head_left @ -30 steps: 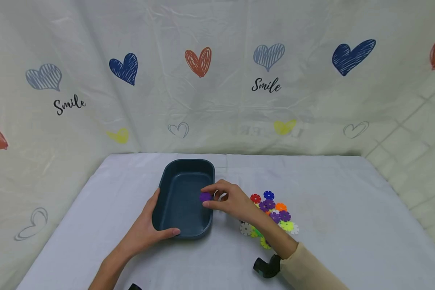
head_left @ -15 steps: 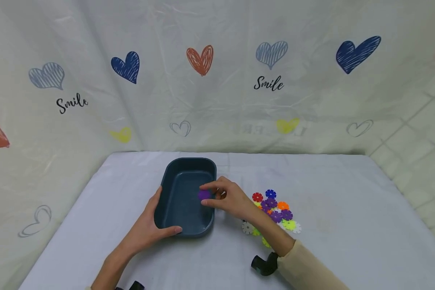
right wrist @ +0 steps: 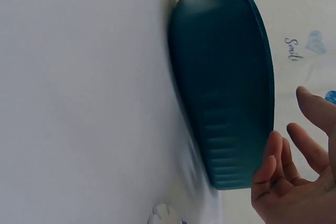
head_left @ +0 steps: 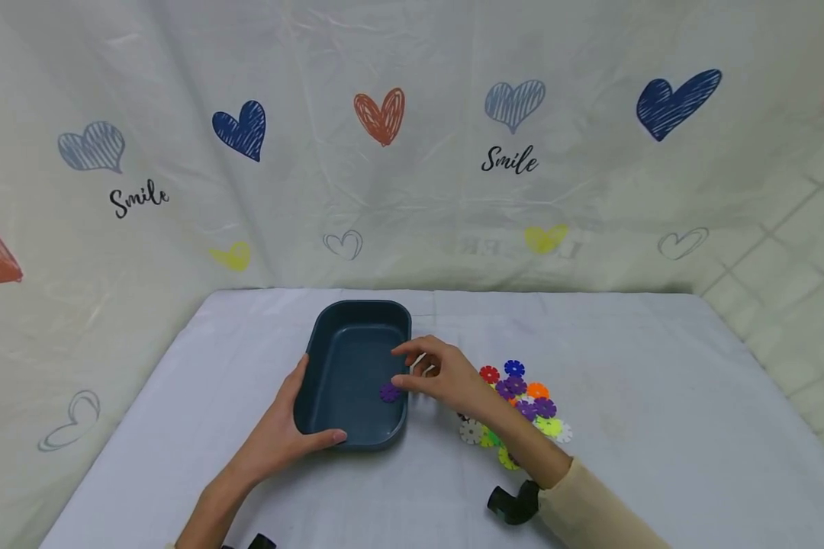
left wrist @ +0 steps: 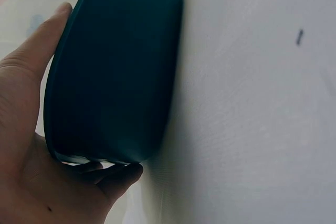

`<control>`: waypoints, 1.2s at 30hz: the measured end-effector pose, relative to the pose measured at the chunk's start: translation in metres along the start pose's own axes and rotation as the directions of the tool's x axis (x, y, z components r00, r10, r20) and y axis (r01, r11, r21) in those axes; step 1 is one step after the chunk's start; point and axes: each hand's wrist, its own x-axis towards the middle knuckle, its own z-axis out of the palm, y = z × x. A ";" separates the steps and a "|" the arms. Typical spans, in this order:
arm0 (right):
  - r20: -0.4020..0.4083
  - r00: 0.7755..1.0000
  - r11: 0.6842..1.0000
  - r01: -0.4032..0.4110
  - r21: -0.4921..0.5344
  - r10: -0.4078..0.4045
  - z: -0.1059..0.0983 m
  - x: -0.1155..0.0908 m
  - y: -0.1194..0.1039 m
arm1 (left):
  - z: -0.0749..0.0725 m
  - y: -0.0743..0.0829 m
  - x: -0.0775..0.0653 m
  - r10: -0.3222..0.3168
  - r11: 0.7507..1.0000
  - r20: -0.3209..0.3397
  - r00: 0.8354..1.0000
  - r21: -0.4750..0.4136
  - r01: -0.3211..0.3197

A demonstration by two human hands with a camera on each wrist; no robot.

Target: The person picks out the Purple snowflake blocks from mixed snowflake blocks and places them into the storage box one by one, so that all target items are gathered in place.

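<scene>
A dark teal plastic tub [head_left: 350,381] with rounded corners sits on the table. My left hand [head_left: 284,427] grips its near left corner, with the thumb over the near rim and the fingers along the outer side. Inside the tub, toward its right wall, is a purple notched snowflake disc [head_left: 389,393]. My right hand [head_left: 446,377] hovers over the right rim, its thumb and index finger spread apart. In the right wrist view nothing lies between these fingers, and the other fingers are near the rim of the tub.
Right of the tub, a loose pile of notched discs [head_left: 545,408] in purple, red, blue, orange, yellow-green and white lies partly under my right forearm. A white cloth [head_left: 659,442] covers the table. Behind stands a curtain [head_left: 439,198] printed with hearts.
My right hand has let go of the purple disc, which has dropped into the tub. Its fingers have spread and shifted slightly right. My left hand keeps its grip on the tub.
</scene>
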 end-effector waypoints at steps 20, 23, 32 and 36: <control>-0.044 0.999 1.000 0.007 0.003 -0.007 -0.021 -0.025 -0.002 | -0.001 -0.002 -0.001 0.020 1.000 -0.007 1.000 0.004 -0.020; -0.048 0.999 1.000 0.003 -0.006 -0.003 -0.024 -0.027 0.000 | 0.000 -0.002 0.000 0.021 1.000 -0.008 1.000 0.004 -0.021; -0.042 0.999 0.999 -0.030 -0.017 0.029 -0.031 -0.036 0.008 | 0.001 -0.002 -0.001 0.014 1.000 -0.005 1.000 0.006 -0.014; -0.044 0.999 0.999 -0.029 -0.022 0.028 -0.034 -0.039 0.011 | 0.000 -0.002 -0.002 0.015 1.000 -0.006 1.000 0.009 -0.015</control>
